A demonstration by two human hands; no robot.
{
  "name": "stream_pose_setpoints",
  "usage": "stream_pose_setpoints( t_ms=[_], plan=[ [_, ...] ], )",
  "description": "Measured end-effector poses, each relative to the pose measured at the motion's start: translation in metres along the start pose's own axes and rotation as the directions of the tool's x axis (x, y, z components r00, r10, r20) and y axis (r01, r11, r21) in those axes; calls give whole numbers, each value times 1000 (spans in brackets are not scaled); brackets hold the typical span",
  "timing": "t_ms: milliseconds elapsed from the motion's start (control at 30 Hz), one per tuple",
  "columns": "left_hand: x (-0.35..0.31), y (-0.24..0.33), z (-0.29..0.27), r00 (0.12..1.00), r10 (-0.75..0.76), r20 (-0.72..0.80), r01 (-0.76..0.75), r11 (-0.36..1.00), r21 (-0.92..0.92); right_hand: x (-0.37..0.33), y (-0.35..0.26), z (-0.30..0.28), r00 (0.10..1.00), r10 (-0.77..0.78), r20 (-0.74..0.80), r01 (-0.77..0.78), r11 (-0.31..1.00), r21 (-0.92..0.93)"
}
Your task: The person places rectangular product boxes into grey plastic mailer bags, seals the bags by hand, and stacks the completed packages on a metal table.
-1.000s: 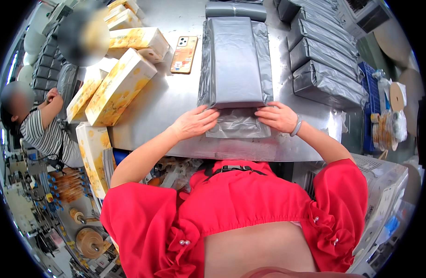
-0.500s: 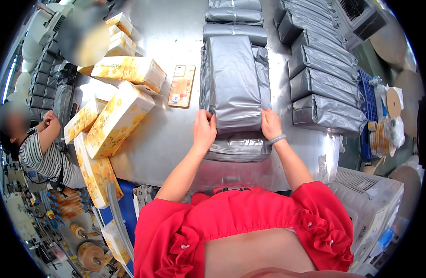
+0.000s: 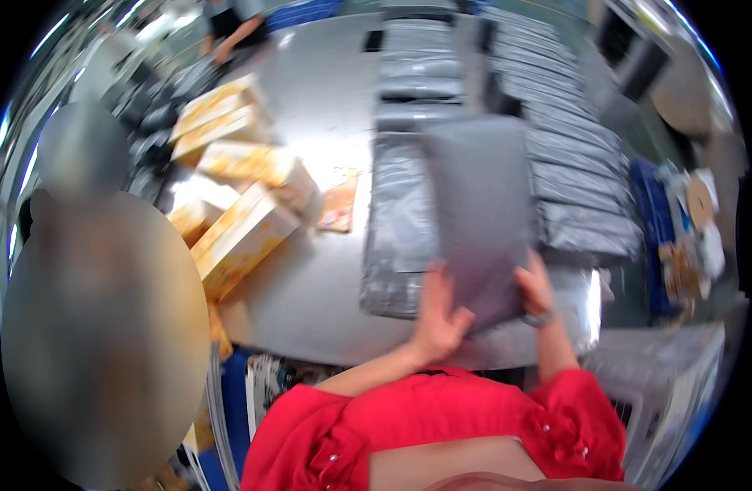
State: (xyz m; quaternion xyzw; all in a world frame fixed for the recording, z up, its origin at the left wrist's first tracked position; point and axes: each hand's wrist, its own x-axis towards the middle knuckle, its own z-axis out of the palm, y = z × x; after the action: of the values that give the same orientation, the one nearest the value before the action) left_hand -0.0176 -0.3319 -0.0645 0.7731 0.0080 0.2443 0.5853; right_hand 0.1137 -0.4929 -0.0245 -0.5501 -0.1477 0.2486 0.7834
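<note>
Smooth grey plastic-wrapped parcel point(image 3: 484, 209), already covered, over a bare steel table point(image 3: 282, 321).
Clasped between left hand point(image 3: 438, 321), partly open with thumb apart at the near left edge, and right hand point(image 3: 537, 292), loosely curled at the right edge. Just left: flat grey plastic bags point(image 3: 402, 237). Farther left: yellow-and-white printed cardboard boxes point(image 3: 246, 239), still unwrapped. Rightward and beyond: long row of grey wrapped packages point(image 3: 584, 184), apparently done.
</note>
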Motion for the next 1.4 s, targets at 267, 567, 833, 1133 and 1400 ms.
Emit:
stream_pose_setpoints(
  t_ms=[267, 567, 833, 1133, 1400],
  plan=[
    [59, 2, -178, 996, 74, 55, -92, 707, 701, -92, -116, -149, 991, -131, 22, -36, -423, -905],
    [63, -30, -389, 860, -476, -183, 218, 19, 976, -61, -63, -52, 840, -535, 85, 57, -68, -996],
    [43, 8, -212, 814, -489, 313, 550, 823, -145, 62, -13, 59, 901, -431, 43, 383, 747, -543],
    [42, -97, -101, 912, 53, 408, -364, 563, 742, 21, 82, -1, 989, -3, -146, -49, 936, -349],
    [93, -68, -105, 994, 39, 103, -77, 915, 396, 41, 83, 22, 941, -328, 82, 209, 373, -904]
  ],
)
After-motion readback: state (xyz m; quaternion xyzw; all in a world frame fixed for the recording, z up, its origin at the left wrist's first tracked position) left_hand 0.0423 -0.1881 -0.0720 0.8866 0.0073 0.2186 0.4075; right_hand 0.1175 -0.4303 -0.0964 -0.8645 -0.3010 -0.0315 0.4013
